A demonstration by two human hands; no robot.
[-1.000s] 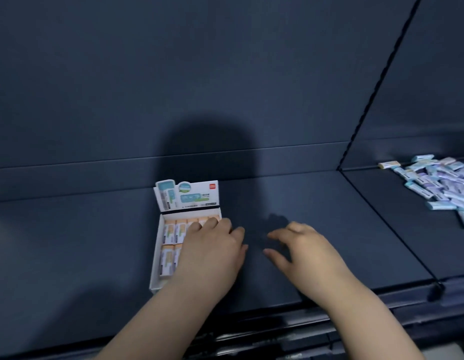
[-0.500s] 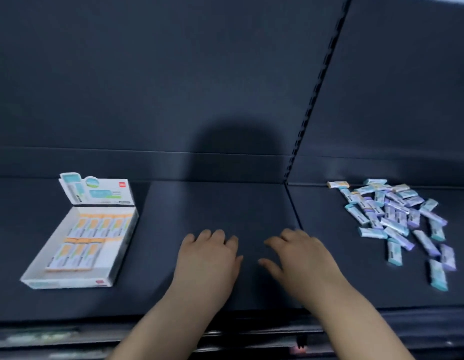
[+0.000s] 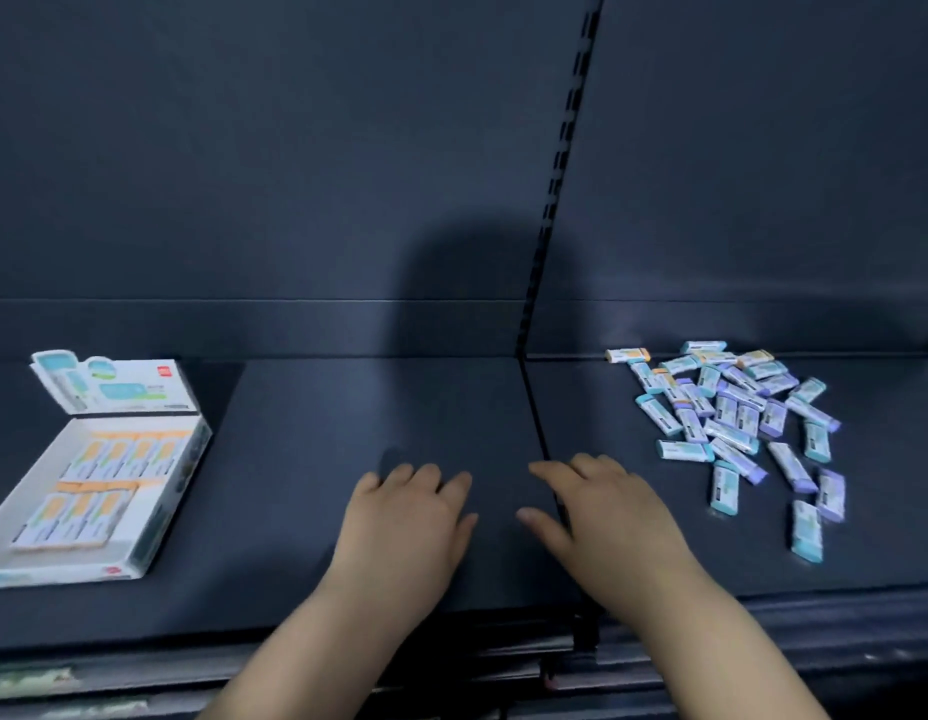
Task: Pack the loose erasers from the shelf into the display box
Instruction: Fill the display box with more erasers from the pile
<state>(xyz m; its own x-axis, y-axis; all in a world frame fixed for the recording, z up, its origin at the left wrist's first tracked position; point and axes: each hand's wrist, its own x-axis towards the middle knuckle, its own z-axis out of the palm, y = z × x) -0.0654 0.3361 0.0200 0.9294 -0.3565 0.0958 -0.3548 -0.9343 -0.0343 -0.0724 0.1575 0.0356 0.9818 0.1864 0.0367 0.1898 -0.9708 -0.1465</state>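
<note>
A white display box point(image 3: 155, 522) lies open at the left of the dark shelf, its printed lid flap point(image 3: 114, 381) standing up at the back. Several orange-ended erasers point(image 3: 114, 475) fill two rows inside it. A heap of loose erasers point(image 3: 737, 413), teal, purple and a few orange, is scattered on the right shelf section. My left hand point(image 3: 405, 522) and my right hand point(image 3: 607, 517) hover palm down over the shelf between box and heap, fingers relaxed, holding nothing. The right hand is nearer the heap but apart from it.
A slotted upright point(image 3: 566, 174) and a seam point(image 3: 537, 423) divide the dark shelf point(image 3: 306, 459) into two sections. The dark back panel rises behind. The shelf's front edge point(image 3: 451, 646) runs below my wrists.
The view has swung right: the box now lies far left and the eraser heap is fully in sight. My left hand has come off the box, and both hands have shifted toward the heap.
</note>
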